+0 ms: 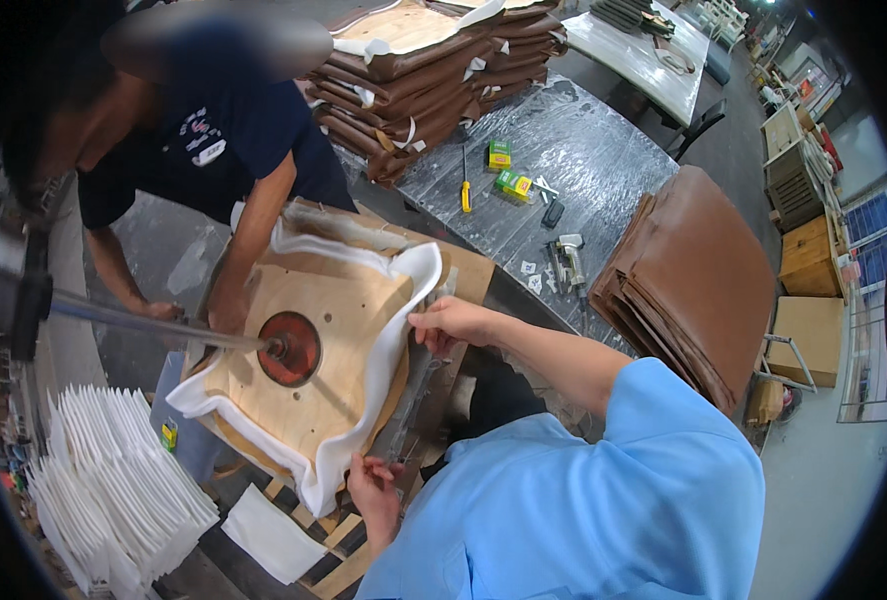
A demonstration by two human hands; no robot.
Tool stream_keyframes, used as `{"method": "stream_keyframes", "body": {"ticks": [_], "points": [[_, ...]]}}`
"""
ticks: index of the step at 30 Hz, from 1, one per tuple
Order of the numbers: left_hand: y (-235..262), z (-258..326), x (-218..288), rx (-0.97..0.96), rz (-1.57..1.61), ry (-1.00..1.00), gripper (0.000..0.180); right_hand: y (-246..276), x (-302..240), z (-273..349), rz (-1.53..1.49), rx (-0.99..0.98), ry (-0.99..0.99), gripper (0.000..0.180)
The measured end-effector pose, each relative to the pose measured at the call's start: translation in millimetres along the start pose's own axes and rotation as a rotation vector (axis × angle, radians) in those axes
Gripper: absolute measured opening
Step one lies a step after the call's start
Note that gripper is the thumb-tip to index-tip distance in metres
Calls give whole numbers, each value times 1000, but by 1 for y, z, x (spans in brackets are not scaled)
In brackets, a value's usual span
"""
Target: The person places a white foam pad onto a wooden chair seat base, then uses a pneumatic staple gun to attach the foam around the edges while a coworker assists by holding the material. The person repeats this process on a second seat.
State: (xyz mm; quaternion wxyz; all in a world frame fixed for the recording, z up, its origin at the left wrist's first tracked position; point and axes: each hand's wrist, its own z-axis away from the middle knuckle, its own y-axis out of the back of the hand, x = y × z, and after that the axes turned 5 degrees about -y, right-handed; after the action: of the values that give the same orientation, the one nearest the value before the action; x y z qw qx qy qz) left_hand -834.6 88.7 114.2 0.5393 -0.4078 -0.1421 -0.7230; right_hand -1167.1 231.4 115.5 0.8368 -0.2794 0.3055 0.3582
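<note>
A square plywood board (353,310) lies under a round red press disc (290,348) on a metal shaft. Soft white padding (388,345) stands up in a wavy rim around the board, with tan foam showing beneath it. My right hand (453,325) pinches the rim near the right corner, fingers curled under. At the near corner my left hand (373,495) holds the padding's edge between thumb and fingers; part of its grip is hidden. Across the board, a co-worker's hand (228,305) rests at the far left side.
White folded sheets (123,490) stand stacked at the lower left. Behind, a plastic-covered table (563,130) bears a yellow screwdriver (465,195), green-yellow boxes (513,185), a staple gun (569,260) and brown upholstered pieces (433,90). Brown covers (703,270) are piled at the right.
</note>
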Motion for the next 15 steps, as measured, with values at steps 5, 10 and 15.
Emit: {"method": "stream_keyframes", "body": {"ticks": [5, 10, 15], "points": [[-61, 39, 32, -198, -655, -370, 29, 81, 30, 39, -267, -65, -82, 54], [-182, 8, 31, -207, -1288, -1080, 21, 209, 120, 65, -213, 396, -369, 39], [-198, -58, -10, -59, -1539, -1180, 26, 305, 151, 63, -249, 721, -474, 34]]}}
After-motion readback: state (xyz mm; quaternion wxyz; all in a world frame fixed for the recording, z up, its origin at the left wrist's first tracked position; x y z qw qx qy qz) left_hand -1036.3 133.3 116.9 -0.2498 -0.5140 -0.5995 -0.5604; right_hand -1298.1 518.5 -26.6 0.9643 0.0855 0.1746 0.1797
